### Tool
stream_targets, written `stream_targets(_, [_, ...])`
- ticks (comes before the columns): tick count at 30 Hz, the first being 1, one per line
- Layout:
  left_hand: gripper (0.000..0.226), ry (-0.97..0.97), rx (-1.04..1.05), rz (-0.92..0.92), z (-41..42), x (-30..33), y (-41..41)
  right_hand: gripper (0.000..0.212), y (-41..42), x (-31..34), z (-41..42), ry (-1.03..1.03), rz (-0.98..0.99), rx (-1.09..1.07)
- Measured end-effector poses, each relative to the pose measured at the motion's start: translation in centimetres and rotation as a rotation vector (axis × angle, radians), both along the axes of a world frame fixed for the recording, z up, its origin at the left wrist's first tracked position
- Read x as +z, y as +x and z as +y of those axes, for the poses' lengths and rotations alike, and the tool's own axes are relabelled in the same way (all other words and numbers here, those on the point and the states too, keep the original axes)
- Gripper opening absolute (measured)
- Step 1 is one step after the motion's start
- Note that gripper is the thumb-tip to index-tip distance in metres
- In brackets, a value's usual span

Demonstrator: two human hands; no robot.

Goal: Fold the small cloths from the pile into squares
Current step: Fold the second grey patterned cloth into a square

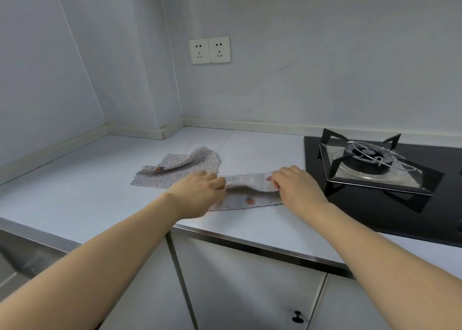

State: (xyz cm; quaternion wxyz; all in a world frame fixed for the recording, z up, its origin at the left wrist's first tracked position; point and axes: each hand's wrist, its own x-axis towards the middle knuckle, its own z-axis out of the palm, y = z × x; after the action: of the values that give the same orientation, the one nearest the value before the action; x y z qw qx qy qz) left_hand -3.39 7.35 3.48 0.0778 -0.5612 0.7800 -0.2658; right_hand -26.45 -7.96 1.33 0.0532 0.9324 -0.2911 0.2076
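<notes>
We see a gas hob [380, 174] close on the right of the work, its black glass edge just beside our right hand [298, 187], with the burner and pan support raised behind it. A second patterned cloth [180, 172] lies rumpled on the white countertop [75, 199] just behind our left hand [197, 192]. The small cloth [250, 192] being folded sits near the counter's front edge, between both hands. Left fingers curl onto its left end; right fingers and thumb pinch its upper fold, lifted over the lower layer. Open counter stretches left toward the corner wall. A double socket [210, 50] sits on the back wall. Cabinet doors [250, 287] hang below the metal-trimmed front edge.
</notes>
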Motion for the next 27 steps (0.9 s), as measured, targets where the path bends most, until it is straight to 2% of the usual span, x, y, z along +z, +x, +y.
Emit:
stream_targets(1, [0.013,0.018,0.008,0.077,0.4,-1.1,0.0,0.025,-0.2,-1.1,0.2,-0.009,0.063,0.014])
stream_targets(4, [0.018,0.003,0.069,0.335,1.2,-2.7,-0.1,0.026,-0.9,-2.0,0.4,0.021,0.086,0.023])
stream_targets(7, [0.026,-0.062,0.057,0.275,0.9,-3.0,0.4,0.021,-1.1,-1.4,0.4,0.058,0.122,0.018])
stream_targets(10, [0.028,-0.066,0.043,0.191,0.5,-2.7,-0.1,0.033,-1.0,-1.0,0.7,0.102,0.202,-0.013])
stream_targets(12, [0.03,-0.078,0.074,0.286,0.2,-1.8,-0.8,0.042,-0.9,-1.1,0.9,0.12,0.2,-0.031])
stream_targets(14, [0.033,-0.11,0.122,0.483,-0.1,-0.1,-1.4,0.043,-0.8,-0.9,1.1,0.151,0.155,-0.053])
stream_targets(16, [0.022,-0.136,0.164,0.615,-0.2,2.2,-2.1,0.03,-0.9,-0.6,1.4,0.178,0.092,-0.077])
stream_targets(19, [0.014,-0.193,0.208,0.683,0.2,5.6,-2.6,0.015,-1.3,0.3,1.8,0.25,-0.047,-0.135])
stream_targets(23, [0.014,-0.257,0.278,0.739,2.3,9.3,-2.4,0.008,-2.7,3.6,2.4,0.571,-0.364,-0.073])
stream_targets(27, [0.009,-0.319,0.415,0.937,4.8,11.4,-2.5,0.012,-4.6,7.9,3.5,0.58,-0.428,0.02])
